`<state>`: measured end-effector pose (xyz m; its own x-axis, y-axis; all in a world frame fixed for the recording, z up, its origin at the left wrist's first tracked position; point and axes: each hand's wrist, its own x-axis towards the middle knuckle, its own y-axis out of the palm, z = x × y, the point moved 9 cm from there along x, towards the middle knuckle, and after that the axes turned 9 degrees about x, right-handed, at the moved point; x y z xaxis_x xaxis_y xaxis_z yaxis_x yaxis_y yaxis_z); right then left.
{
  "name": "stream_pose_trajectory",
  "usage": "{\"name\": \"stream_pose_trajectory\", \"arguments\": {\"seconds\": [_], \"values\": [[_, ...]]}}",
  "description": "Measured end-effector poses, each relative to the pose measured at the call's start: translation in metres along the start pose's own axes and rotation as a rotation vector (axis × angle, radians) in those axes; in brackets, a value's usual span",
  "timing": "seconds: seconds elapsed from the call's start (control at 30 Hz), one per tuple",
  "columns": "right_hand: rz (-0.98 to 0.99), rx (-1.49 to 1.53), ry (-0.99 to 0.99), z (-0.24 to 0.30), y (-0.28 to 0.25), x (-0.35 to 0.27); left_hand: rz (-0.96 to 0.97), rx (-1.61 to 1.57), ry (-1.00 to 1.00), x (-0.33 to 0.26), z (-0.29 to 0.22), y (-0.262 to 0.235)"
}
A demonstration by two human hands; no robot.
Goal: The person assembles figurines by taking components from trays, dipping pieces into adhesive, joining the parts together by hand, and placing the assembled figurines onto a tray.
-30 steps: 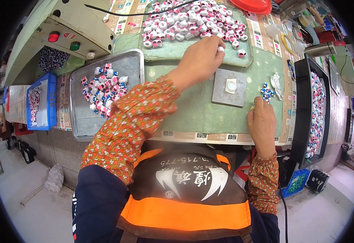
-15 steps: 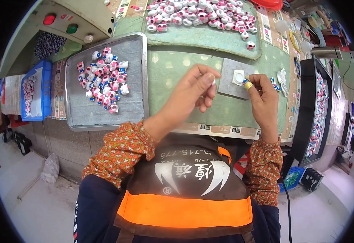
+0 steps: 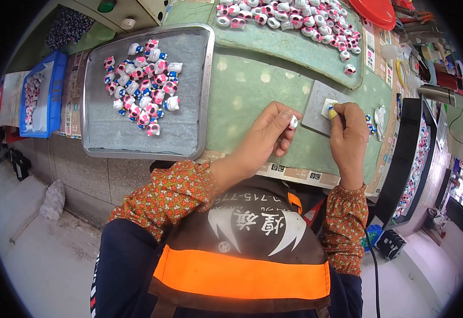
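My left hand [image 3: 266,135] is closed, pinching a small white figurine head [image 3: 293,122] with a dark patch between thumb and fingertips. My right hand [image 3: 350,132] has yellow wrapping on a fingertip. Its fingers pinch a small blue figurine body [image 3: 330,107], mostly hidden, at a white square pad [image 3: 325,112]. Whether the body touches the pad I cannot tell. Beneath the pad lies a grey square plate [image 3: 316,121] on the green-covered table. Right of that hand are a few blue figurine bodies [image 3: 370,125] and a crumpled white cloth [image 3: 380,123].
To the left, a metal-rimmed tray [image 3: 206,90] bears assembled figurines [image 3: 144,90]. A green tray [image 3: 290,50] at the back carries many white-and-pink heads. A blue bin [image 3: 56,95] stands far left, a long black tray [image 3: 392,212] of figurines at right, a red dish [image 3: 377,13] at back right.
The view has shifted, so the trays sit differently in the picture. My left hand has turned, bringing the white head into sight. My right hand has brought the blue body over the white pad.
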<state>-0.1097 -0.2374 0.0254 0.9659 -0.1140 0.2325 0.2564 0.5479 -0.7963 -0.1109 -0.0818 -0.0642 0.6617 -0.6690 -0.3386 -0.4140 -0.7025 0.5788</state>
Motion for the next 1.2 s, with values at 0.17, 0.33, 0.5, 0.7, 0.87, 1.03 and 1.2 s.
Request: {"name": "stream_pose_trajectory", "arguments": {"seconds": [0.17, 0.33, 0.5, 0.7, 0.87, 1.03, 1.2], "values": [[-0.001, 0.146, 0.155, -0.013, -0.003, -0.003, -0.041, -0.086, 0.004, 0.003, 0.005, -0.001], [-0.008, 0.814, 0.389, 0.009, 0.006, -0.024, -0.101, -0.067, 0.078, -0.003, -0.002, 0.000], [-0.013, 0.994, 0.399, 0.039, 0.029, -0.042, -0.149, 0.081, 0.168, -0.007, -0.005, 0.000], [-0.010, 0.912, 0.400, 0.036, 0.036, -0.048, -0.167, 0.143, 0.229, -0.010, -0.004, 0.001], [-0.009, 0.863, 0.346, 0.040, 0.044, -0.054, -0.199, 0.202, 0.296, -0.013, -0.006, 0.001], [-0.138, 0.780, 0.166, 0.048, 0.047, -0.061, -0.320, 0.418, 0.484, -0.015, -0.015, -0.004], [-0.261, 0.791, 0.135, 0.045, 0.051, -0.064, -0.332, 0.513, 0.496, -0.017, -0.021, -0.001]]}}
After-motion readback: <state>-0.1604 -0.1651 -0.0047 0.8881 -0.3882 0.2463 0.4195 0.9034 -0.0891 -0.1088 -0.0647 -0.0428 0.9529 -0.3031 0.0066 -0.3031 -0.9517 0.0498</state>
